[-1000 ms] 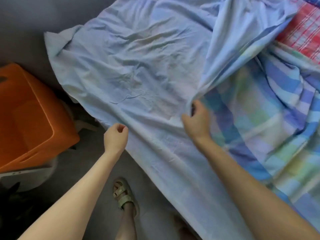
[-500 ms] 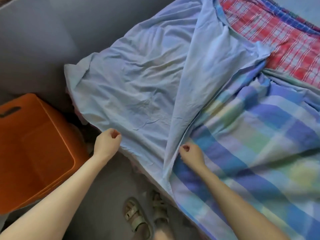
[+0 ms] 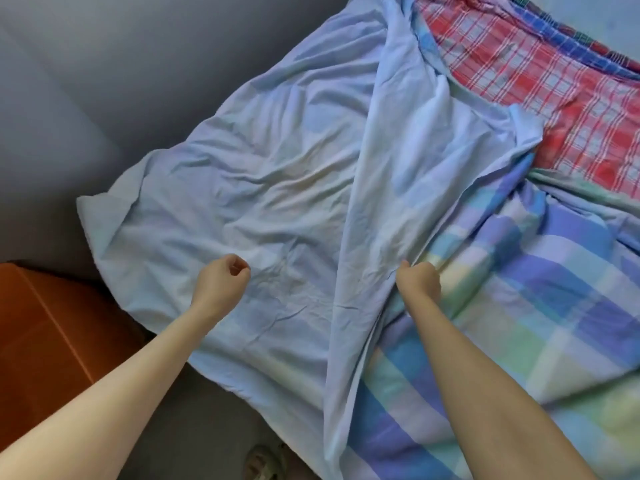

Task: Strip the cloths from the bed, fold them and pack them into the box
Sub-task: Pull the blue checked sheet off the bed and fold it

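A light blue sheet (image 3: 277, 188) lies crumpled over the left part of the bed, its corner hanging past the bed's edge. My left hand (image 3: 221, 282) is curled in a fist on the sheet and holds a pinch of it. My right hand (image 3: 419, 282) grips the raised fold of the same sheet where it meets the blue, green and white checked cloth (image 3: 519, 306). A red checked cloth (image 3: 554, 98) lies at the far right of the bed. The orange box (image 3: 45, 334) stands on the floor to the left, open side up.
Grey floor (image 3: 86, 98) runs along the left of the bed. My sandalled foot (image 3: 263, 462) shows at the bottom edge, close to the hanging sheet. A dark blue checked cloth (image 3: 571, 46) edges the far corner.
Both hands have moved forward over the bed while keeping hold of the blue sheet. The raised fold has settled lower and narrower. The view has shifted so the orange box sits further left.
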`<state>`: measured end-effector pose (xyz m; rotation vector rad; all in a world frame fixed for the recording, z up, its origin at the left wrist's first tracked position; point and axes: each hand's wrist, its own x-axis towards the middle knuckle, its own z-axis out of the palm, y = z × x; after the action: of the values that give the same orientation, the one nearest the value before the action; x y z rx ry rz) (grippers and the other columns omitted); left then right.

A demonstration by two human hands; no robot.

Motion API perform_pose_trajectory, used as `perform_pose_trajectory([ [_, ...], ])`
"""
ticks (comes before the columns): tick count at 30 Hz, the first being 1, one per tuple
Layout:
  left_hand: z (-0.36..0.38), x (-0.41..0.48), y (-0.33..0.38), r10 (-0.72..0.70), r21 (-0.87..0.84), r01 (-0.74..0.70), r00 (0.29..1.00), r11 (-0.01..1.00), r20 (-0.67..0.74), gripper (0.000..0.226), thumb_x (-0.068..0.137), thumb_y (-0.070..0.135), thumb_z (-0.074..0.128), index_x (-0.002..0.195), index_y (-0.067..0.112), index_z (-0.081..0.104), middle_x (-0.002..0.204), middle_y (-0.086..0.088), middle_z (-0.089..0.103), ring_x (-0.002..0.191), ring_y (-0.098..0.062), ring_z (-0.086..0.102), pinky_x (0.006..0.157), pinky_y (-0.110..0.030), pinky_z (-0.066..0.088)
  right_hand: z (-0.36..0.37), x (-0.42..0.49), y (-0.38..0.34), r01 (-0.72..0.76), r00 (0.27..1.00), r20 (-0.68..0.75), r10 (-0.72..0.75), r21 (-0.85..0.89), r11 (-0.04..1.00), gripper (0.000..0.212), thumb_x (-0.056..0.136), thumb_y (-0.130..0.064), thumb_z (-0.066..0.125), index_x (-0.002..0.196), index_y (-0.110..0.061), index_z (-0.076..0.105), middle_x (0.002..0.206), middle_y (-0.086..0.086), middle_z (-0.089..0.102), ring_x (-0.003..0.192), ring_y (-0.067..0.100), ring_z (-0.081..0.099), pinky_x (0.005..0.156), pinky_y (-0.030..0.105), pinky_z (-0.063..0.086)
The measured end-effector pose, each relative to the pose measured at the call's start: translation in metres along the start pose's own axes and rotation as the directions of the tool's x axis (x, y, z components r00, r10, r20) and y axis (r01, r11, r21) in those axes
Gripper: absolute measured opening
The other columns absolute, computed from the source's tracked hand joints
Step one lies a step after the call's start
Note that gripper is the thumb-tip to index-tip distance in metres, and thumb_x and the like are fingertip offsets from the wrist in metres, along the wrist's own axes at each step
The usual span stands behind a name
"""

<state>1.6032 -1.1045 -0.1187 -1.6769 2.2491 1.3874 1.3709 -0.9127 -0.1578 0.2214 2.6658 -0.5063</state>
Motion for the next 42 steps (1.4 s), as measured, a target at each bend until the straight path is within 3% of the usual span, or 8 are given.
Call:
perform_pose_trajectory([
  [7,-0.003,0.05,0.022,0.01,-0.033,-0.011,1.0,0.999,-0.017,0.018,0.087,0.013,0.055,0.071,0.021,0.058,0.075,-0.003,0.063,0.081,-0.029,0.064,0.078,-0.044,0.054,-0.003,0.03,-0.019,-0.108,0.986,-0.116,0.116,0.073,0.991,0.027,0.09,-0.009,0.048,0.11,0.004,0.06,0.116,0.024,0.062,0.104,0.041,0.058,0.082,0.04,0.046],
  [12,-0.016,0.073,0.025,-0.001,-0.115,-0.01,0.996,0.993,-0.094,0.012,0.086,0.012,0.056,0.076,0.017,0.06,0.076,-0.008,0.065,0.083,-0.034,0.064,0.082,-0.049,0.053,-0.001,-0.019,-0.085,0.529,0.813,-0.396,-0.426,0.197,0.826,0.013,0.085,-0.002,0.05,0.074,0.0,0.057,0.072,0.023,0.061,0.063,0.029,0.053,0.06,0.03,0.026],
  [16,-0.038,0.089,0.022,-0.099,-0.224,0.058,0.979,0.973,-0.177,0.015,0.086,0.011,0.052,0.074,0.015,0.06,0.07,-0.007,0.062,0.069,-0.029,0.062,0.082,-0.048,0.054,0.044,-0.118,-0.135,0.834,0.432,0.14,-0.891,0.315,0.453,0.014,0.082,-0.006,0.052,0.075,-0.001,0.062,0.074,0.02,0.063,0.067,0.034,0.058,0.059,0.036,0.04],
  [20,-0.058,0.097,0.011,-0.22,-0.324,0.145,0.954,0.935,-0.206,0.016,0.092,0.013,0.048,0.08,0.007,0.057,0.07,-0.008,0.057,0.069,-0.029,0.057,0.079,-0.044,0.054,0.076,-0.173,-0.126,0.957,0.055,0.774,-0.631,0.14,0.255,0.017,0.088,-0.008,0.052,0.09,-0.002,0.067,0.093,0.022,0.064,0.087,0.037,0.06,0.067,0.033,0.04],
  [22,-0.068,0.101,-0.001,-0.252,-0.324,0.179,0.947,0.929,-0.2,0.02,0.092,0.016,0.047,0.075,0.011,0.054,0.075,-0.01,0.059,0.075,-0.03,0.058,0.081,-0.044,0.054,0.079,-0.169,-0.121,0.951,0.146,0.79,-0.595,0.053,0.304,0.027,0.09,-0.021,0.046,0.085,-0.005,0.067,0.088,0.022,0.062,0.083,0.037,0.059,0.065,0.032,0.037],
  [29,-0.094,0.114,-0.046,-0.281,-0.071,0.273,0.903,0.96,-0.326,0.014,0.091,0.009,0.047,0.086,0.001,0.057,0.084,-0.015,0.055,0.091,-0.038,0.055,0.07,-0.033,0.035,0.073,-0.048,-0.155,0.273,0.946,0.131,-0.296,0.173,0.946,0.045,0.085,-0.044,0.05,0.051,-0.013,0.051,0.061,0.011,0.064,0.067,0.036,0.066,0.069,0.043,0.055],
  [36,-0.133,0.141,-0.089,-0.028,0.399,0.252,0.872,0.882,-0.489,0.049,0.078,0.018,0.071,0.114,-0.005,0.05,0.113,-0.036,0.047,0.101,-0.049,0.045,0.081,-0.053,0.041,0.07,0.074,-0.182,-0.465,0.881,0.448,0.155,0.754,0.463,0.037,0.094,-0.029,0.054,0.125,-0.011,0.048,0.108,0.014,0.061,0.081,0.025,0.063,0.058,0.037,0.055],
  [42,-0.165,0.171,-0.101,-0.224,0.14,0.322,0.854,0.936,-0.469,0.073,0.078,0.037,0.072,0.134,0.006,0.037,0.13,-0.028,0.041,0.111,-0.047,0.046,0.088,-0.05,0.041,0.053,0.089,-0.202,-0.222,0.973,0.055,0.226,0.507,0.833,0.017,0.096,-0.017,0.038,0.092,-0.008,0.053,0.115,0.008,0.057,0.126,0.026,0.048,0.062,0.014,0.038],
])
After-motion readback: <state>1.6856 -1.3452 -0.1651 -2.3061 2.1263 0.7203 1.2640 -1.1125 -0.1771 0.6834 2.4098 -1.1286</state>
